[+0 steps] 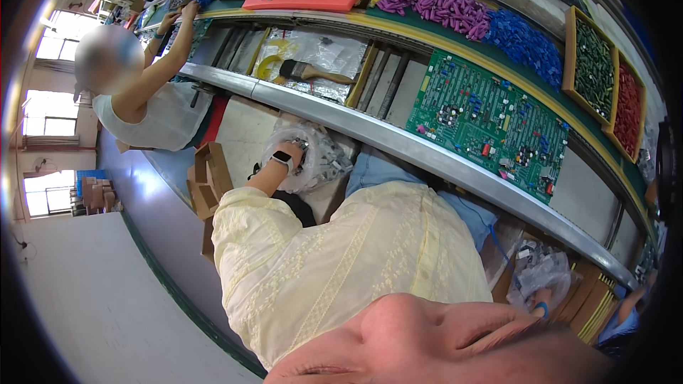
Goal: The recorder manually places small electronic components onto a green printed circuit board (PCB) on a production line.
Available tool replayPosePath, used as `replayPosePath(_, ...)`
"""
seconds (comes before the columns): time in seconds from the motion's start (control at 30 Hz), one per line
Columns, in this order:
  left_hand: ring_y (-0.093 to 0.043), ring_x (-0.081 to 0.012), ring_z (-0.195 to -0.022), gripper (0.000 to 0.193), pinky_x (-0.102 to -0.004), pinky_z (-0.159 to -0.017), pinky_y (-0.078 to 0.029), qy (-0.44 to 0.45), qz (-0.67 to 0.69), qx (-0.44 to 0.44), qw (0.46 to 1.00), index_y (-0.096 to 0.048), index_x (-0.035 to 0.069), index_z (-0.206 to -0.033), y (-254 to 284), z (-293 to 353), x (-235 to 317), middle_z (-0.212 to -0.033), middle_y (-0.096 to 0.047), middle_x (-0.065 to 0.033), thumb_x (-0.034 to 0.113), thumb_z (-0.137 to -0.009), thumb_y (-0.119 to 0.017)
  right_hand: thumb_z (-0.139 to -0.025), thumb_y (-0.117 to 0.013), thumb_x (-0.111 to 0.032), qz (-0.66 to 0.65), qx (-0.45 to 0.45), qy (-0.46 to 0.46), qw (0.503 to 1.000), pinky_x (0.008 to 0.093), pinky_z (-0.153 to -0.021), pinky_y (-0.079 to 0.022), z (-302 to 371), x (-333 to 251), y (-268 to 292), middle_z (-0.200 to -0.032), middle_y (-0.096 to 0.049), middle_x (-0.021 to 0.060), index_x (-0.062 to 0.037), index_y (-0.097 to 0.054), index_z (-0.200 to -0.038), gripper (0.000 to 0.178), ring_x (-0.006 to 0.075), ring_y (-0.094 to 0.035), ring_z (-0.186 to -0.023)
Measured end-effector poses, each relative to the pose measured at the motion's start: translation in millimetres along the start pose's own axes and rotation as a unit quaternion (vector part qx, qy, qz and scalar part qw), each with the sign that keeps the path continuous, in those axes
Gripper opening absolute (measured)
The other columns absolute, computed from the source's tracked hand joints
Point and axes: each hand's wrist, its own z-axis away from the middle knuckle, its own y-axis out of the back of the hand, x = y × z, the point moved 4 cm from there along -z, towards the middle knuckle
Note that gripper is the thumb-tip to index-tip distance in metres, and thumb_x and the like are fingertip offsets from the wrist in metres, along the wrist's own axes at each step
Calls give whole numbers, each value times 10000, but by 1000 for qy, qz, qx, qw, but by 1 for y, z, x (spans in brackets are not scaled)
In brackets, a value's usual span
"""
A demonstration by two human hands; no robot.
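Note:
My left hand (294,151), with a watch on its wrist, reaches into a clear plastic bag (331,163) of small grey and black parts at the left, below the rail. Its fingers look curled among the parts; what they hold is too small to make out. At the lower right, my right hand (543,294), with a blue band on the wrist, is at another clear plastic bag (530,270) of small dark and light parts. Plastic hides its fingers. A green circuit board (491,124) filled with components lies on the line in front of me.
A metal rail (320,107) runs between me and the line. A brush (320,72) lies on a plastic-covered board. Beyond are purple parts (430,3), blue parts (526,46), and trays of green (592,64) and red parts (627,110). A co-worker (153,107) sits at left, cardboard boxes (208,178) nearby.

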Motion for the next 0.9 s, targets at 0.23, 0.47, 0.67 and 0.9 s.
replayPosePath(0.23, -606, -320, -925, 270, -396, -812, -475, -23, 25, -94, 995, -664, 20, -911, 8, 5, 1, -967, -625, -211, 145, -726, -513, -794, -482, -228, -81, -87, -107, 987, 366, -482, -430, 110, -50, -79, -780, -587, 88, -125, -582, -872, 163, 253, -553, -626)
replayPosePath(0.47, -607, -357, -881, 280, -405, -780, -483, 28, 157, -67, 985, -663, -16, -849, 17, 12, -5, -903, -623, -240, 165, -701, -511, -783, -454, -141, -116, -107, -162, 974, 350, -421, -400, 118, -52, -61, -717, -545, 104, -88, -521, -834, 100, 235, -523, -564)
replayPosePath(0.67, -625, -334, -822, 235, -390, -726, -498, -25, 102, -65, 992, -681, 6, -792, 21, 14, -3, -851, -640, -208, 181, -711, -546, -767, -475, -81, -44, -161, -138, 976, 355, -391, -376, 111, -46, -58, -687, -568, 117, -77, -534, -793, 64, 218, -559, -569)
replayPosePath(0.9, -612, -350, -854, 267, -402, -761, -488, -16, 129, -52, 990, -658, -23, -806, 9, 9, -7, -873, -624, -245, 178, -679, -538, -797, -473, -163, -98, -72, -86, 989, 325, -372, -350, 93, -12, -76, -601, -543, 86, -81, -537, -763, 109, 212, -495, -447)
